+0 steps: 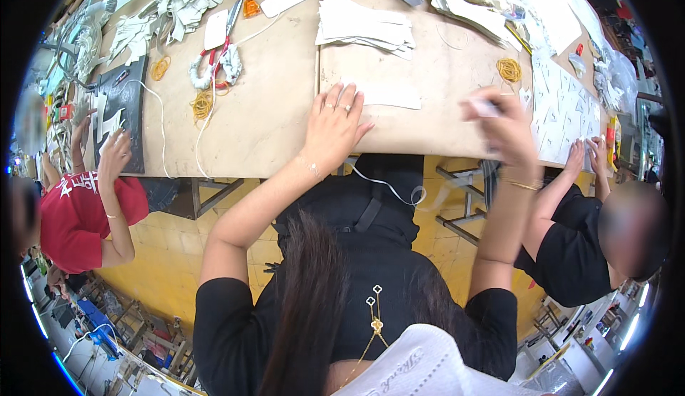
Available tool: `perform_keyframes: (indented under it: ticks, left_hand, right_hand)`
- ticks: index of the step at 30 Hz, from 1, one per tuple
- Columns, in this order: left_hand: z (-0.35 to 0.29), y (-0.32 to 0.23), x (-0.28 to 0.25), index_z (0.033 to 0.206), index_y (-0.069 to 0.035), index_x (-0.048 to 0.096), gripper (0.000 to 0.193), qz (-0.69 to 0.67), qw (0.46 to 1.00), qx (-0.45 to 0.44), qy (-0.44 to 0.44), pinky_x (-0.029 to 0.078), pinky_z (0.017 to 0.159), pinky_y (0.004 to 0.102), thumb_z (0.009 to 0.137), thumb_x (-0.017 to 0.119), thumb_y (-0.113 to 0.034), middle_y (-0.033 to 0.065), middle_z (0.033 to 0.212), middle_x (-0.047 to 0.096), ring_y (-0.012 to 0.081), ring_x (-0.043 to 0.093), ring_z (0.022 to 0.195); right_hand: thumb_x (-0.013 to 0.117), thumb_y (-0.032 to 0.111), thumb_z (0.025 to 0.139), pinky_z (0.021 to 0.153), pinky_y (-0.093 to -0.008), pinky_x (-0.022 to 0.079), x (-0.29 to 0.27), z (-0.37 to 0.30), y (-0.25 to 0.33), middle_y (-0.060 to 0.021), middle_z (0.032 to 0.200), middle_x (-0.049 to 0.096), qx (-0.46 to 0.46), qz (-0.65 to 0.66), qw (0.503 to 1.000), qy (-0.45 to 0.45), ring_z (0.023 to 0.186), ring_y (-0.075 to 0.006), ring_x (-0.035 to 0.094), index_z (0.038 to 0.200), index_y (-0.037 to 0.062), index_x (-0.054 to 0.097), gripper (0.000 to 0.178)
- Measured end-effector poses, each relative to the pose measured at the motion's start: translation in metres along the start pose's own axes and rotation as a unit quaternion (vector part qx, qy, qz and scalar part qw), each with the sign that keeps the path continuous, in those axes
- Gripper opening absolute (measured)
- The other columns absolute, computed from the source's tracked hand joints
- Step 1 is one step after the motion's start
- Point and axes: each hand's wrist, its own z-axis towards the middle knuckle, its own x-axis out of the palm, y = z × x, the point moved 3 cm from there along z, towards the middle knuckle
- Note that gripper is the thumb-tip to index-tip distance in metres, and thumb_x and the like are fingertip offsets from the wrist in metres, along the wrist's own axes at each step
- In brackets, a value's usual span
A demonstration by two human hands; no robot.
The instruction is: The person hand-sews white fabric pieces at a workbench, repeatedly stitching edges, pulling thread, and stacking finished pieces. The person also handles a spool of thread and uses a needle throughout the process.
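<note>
"What's the biggest thing there?"

"The brown-covered worktop (267,125), spread right across in front of the person."

"And on it?"

"A stack of white pieces (364,26) on the far side, lying lengthwise from left to right, its right end slightly nearer the person. To the left, the red-handled scissors (227,42) point their blades away from the person, leaning a little right."

"The hands?"

"The left hand (335,121) lies palm down, fingers extended and slightly apart, not gripped on anything. The right hand (503,121) is raised at the right, blurred, its fingers curled together around something."

"Where's the piece being worked on?"

"That white strip (392,98) lies flat between the stack and the person, its left part by the left fingertips. Its long axis runs left to right, the free end pointing right and tipped slightly toward the person."

"And the smallest?"

"The small pale object (486,107) clamped in the right hand. It's too blurred for me to tell which way it points."
</note>
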Motion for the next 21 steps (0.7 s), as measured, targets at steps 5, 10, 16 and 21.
perform_keyframes:
  ticks: [5, 10, 16, 21]
  left_hand:
    - [-0.028, 0.005, 0.005, 0.127, -0.005, 0.062, 0.046, -0.01, 0.997, 0.041, -0.06, 0.039, 0.105, 0.0489, 0.091, 0.069, -0.031, 0.0133, 0.134, 0.057, 0.0307, 0.05, 0.131]
    - [-0.025, 0.02, 0.008, 0.123, -0.007, 0.065, 0.037, -0.07, 0.992, -0.008, -0.103, 0.04, 0.101, 0.0465, 0.089, 0.07, -0.02, 0.0087, 0.13, 0.06, 0.0265, 0.053, 0.126]
    - [-0.024, 0.028, 0.007, 0.119, -0.008, 0.068, 0.033, -0.068, 0.992, -0.005, -0.103, 0.039, 0.097, 0.0429, 0.087, 0.071, -0.015, 0.0042, 0.125, 0.062, 0.0229, 0.056, 0.12]
    - [-0.023, 0.029, 0.007, 0.119, -0.008, 0.068, 0.033, -0.082, 0.992, -0.003, -0.091, 0.038, 0.097, 0.044, 0.087, 0.071, -0.015, 0.005, 0.125, 0.061, 0.0233, 0.055, 0.12]
  right_hand:
    - [0.07, 0.023, 0.094, 0.042, -0.0183, 0.029, 0.085, 0.045, -0.054, -0.0003, 0.077, 0.068, 0.055, 0.074, 0.991, 0.101, 0.047, 0.0003, 0.04, 0.096, 0.0024, 0.071, 0.021]
    - [0.073, 0.027, 0.092, 0.043, -0.0198, 0.033, 0.123, 0.071, -0.049, -0.0001, 0.069, 0.067, 0.049, 0.014, 0.993, 0.106, 0.047, -0.0024, 0.044, 0.089, 0.0032, 0.07, 0.024]
    - [0.07, 0.022, 0.092, 0.048, -0.0216, 0.045, 0.144, 0.089, -0.05, -0.0056, 0.076, 0.072, 0.054, -0.09, 0.986, 0.128, 0.052, -0.0069, 0.059, 0.09, 0.0009, 0.07, 0.021]
    - [0.069, 0.018, 0.093, 0.055, -0.0244, 0.054, 0.14, 0.093, -0.056, -0.0099, 0.078, 0.072, 0.101, -0.03, 0.983, 0.151, 0.058, -0.0114, 0.066, 0.092, -0.0027, 0.069, 0.021]
